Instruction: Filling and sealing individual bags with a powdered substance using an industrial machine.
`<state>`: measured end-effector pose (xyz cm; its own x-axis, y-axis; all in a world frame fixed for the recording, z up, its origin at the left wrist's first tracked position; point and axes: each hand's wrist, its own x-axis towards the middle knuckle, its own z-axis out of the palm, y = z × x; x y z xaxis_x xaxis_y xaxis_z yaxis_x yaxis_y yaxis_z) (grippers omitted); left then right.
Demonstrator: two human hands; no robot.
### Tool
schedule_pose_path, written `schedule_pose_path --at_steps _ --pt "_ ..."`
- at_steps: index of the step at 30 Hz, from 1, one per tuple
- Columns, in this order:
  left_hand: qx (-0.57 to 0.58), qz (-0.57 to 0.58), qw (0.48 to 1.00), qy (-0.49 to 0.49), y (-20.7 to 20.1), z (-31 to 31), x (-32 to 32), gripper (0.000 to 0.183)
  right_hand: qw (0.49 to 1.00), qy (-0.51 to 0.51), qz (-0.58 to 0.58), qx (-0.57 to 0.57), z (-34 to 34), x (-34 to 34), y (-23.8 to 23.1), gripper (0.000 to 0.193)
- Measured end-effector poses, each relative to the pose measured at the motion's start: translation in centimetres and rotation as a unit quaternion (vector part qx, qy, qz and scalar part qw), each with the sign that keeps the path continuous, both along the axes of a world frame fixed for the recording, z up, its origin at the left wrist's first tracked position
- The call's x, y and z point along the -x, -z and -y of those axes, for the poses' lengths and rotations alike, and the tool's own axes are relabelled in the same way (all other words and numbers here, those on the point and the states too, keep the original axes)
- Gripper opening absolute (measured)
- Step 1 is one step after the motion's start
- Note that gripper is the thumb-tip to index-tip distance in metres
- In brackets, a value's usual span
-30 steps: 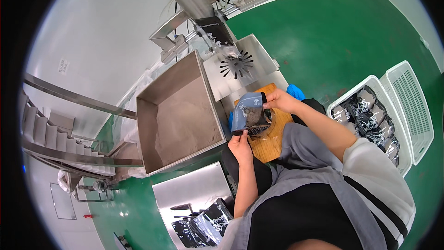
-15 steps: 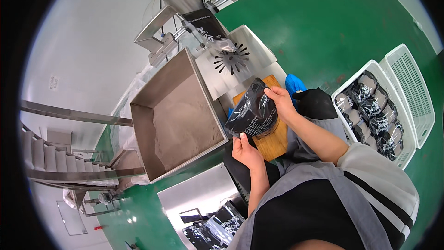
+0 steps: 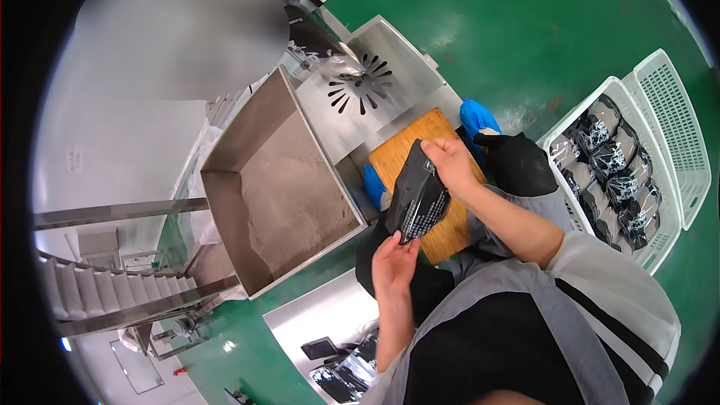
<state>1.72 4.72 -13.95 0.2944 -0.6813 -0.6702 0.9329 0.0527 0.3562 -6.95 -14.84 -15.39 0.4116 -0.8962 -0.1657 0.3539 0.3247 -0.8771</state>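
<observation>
A black plastic pouch (image 3: pixel 418 196) with a pattern of pale dots is stretched between my two hands, above a wooden board (image 3: pixel 450 225). My left hand (image 3: pixel 394 264) pinches its lower corner. The opposite upper corner is gripped by my right hand (image 3: pixel 450 162), thumb on top. The pouch looks flat and tilted; whether anything is inside I cannot tell. Just left of the board is a deep metal tray (image 3: pixel 236 180) holding grey-brown powder (image 3: pixel 296 187). A metal plate with radiating slots (image 3: pixel 361 84) lies beyond the board, with a black bag hanging beside it.
At the right, a white plastic basket (image 3: pixel 551 139) holds several filled pouches (image 3: pixel 611 161), with another white basket (image 3: pixel 675 120) against it. On a metal table (image 3: pixel 300 322) at lower left lie a phone (image 3: pixel 320 348) and flat black pouches (image 3: pixel 349 375). Metal stairs (image 3: pixel 112 292) stand far left.
The pouch has turned steeper and narrower in my hands, its pale-dotted face now tilted. My left hand has moved down slightly. The whole view has shifted a little.
</observation>
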Motion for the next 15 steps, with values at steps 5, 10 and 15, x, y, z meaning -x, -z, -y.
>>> schedule_pose_path --at_steps 5,10,15 --pt "-0.193 0.444 0.85 0.207 -2.6 5.1 -5.3 0.041 0.999 -0.017 -0.039 0.018 0.6 0.4 1.0 0.036" --pt "-0.081 0.32 0.808 0.488 -2.5 14.8 -11.1 0.047 0.997 -0.046 -0.05 0.044 0.0 -0.2 -0.2 0.04" --pt "-0.009 0.191 0.823 0.534 -1.8 19.0 -9.0 0.018 0.998 -0.036 -0.04 0.042 0.5 0.4 0.0 0.039"
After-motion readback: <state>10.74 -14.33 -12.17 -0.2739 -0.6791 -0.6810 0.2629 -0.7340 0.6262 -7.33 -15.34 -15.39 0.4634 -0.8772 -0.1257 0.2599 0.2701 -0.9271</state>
